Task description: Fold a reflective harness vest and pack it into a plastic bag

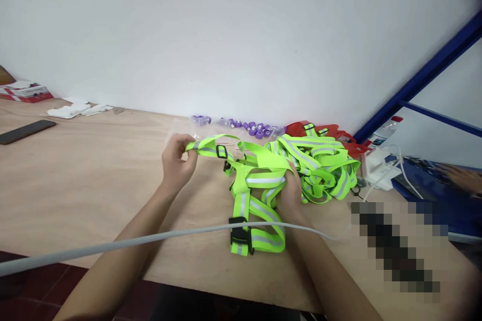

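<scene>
Between my hands hangs a neon-green reflective vest (242, 200) made of straps with grey stripes, a black slider and a black side-release buckle (240, 234). My left hand (178, 163) pinches one strap end at the left and pulls it out sideways. At the vest's right side my right hand (291, 190) grips the gathered straps, its fingers partly hidden behind them. Just beyond the right hand lies a heap of similar green reflective straps (331, 160) on the table.
Along the wall lie several small purple pieces (258, 129) and clear plastic bags. A red bag (295, 128) and a bottle (384, 131) stand behind the heap. A white cable (158, 237) crosses in front of my arms. A phone (27, 131) lies far left; another person's hand (463, 178) is at right.
</scene>
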`<state>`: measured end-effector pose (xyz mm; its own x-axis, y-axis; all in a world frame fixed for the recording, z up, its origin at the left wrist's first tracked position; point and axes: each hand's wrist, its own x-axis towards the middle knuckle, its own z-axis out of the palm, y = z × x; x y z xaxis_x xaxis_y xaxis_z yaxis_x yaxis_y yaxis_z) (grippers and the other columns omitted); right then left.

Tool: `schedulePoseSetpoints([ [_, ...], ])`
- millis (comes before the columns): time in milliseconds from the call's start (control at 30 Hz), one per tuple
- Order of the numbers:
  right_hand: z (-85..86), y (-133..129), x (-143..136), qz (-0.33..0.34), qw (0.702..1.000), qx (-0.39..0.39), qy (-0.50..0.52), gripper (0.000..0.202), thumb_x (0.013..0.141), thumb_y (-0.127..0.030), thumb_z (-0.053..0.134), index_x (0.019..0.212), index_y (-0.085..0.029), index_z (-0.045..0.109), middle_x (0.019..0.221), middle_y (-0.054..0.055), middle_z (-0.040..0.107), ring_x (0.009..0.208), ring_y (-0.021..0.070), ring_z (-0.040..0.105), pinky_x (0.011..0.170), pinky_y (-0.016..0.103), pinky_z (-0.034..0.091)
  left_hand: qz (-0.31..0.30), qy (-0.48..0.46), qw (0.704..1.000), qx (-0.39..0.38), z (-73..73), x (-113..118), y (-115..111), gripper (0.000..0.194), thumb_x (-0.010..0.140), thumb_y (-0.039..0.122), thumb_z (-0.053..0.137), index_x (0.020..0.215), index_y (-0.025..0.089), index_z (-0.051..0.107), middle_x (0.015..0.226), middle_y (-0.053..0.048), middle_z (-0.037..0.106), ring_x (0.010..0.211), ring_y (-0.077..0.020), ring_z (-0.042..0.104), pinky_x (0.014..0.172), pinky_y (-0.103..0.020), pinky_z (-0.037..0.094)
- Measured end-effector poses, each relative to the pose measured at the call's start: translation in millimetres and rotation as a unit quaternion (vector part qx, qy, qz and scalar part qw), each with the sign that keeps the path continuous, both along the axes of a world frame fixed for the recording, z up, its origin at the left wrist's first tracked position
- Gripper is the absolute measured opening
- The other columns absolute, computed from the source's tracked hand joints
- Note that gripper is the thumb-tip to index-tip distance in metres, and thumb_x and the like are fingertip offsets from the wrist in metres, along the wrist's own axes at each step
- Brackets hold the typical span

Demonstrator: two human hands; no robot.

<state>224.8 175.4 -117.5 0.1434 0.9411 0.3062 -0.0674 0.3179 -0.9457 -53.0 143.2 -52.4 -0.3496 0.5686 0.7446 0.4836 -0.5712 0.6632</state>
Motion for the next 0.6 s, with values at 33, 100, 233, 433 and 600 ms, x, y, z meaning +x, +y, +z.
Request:
schedulePoseSetpoints([
  [33, 1.5, 1, -1, -0.014, 0.999, -0.017, 0.039, 0.043, 0.092, -0.047, 0.048, 0.125, -0.023, 0.062, 0.12, 0.007, 0.071, 0.112, 0.0258, 0.066, 0.09, 0.039, 0.055, 0.023, 0.002, 0.999, 0.024, 1.3, -5, 1, 0.016, 0.077, 0.019, 0.062, 0.092, 0.022, 0.059, 0.078, 0.001, 0.05, 0.067, -0.0139, 0.049, 0.063, -0.026, 0.043],
  [100, 5.2, 3, -4, -0.028, 0.993, -0.046, 0.103, 0.038, 0.089, -0.047, 0.055, 0.116, -0.023, 0.067, 0.11, 0.006, 0.073, 0.108, 0.0262, 0.068, 0.089, 0.041, 0.055, 0.058, 0.002, 0.997, 0.058, 4.4, -13, 3, 0.02, 0.075, 0.016, 0.061, 0.095, 0.021, 0.059, 0.078, 0.002, 0.047, 0.066, -0.0127, 0.047, 0.061, -0.025, 0.042],
  [233, 11.6, 4, -3, -0.051, 0.99, -0.059, 0.119, 0.031, 0.085, -0.042, 0.059, 0.107, -0.023, 0.068, 0.102, 0.004, 0.074, 0.102, 0.0256, 0.068, 0.088, 0.041, 0.055, 0.1, -0.036, 0.992, 0.069, 9.1, -24, 5, 0.019, 0.077, 0.015, 0.059, 0.096, 0.02, 0.058, 0.083, 0.0, 0.052, 0.073, -0.0131, 0.052, 0.063, -0.023, 0.044],
  [433, 20.6, 3, 8, -0.021, 0.999, -0.036, -0.007, 0.026, 0.076, -0.035, 0.07, 0.099, -0.023, 0.069, 0.099, 0.004, 0.073, 0.091, 0.0225, 0.068, 0.083, 0.037, 0.054, 0.113, -0.052, 0.992, -0.005, 0.6, -32, 11, 0.01, 0.082, 0.018, 0.053, 0.083, 0.02, 0.063, 0.088, -0.003, 0.056, 0.081, -0.0152, 0.058, 0.065, -0.023, 0.048],
  [600, 13.3, 8, 9, 0.009, 0.998, -0.01, -0.06, 0.038, 0.076, -0.042, 0.074, 0.106, -0.022, 0.065, 0.109, 0.008, 0.069, 0.105, 0.0256, 0.065, 0.094, 0.045, 0.052, 0.108, 0.071, 0.991, -0.037, -7.4, -27, 14, 0.016, 0.083, 0.015, 0.054, 0.076, 0.02, 0.068, 0.101, -0.007, 0.06, 0.103, -0.0224, 0.061, 0.087, -0.034, 0.051],
])
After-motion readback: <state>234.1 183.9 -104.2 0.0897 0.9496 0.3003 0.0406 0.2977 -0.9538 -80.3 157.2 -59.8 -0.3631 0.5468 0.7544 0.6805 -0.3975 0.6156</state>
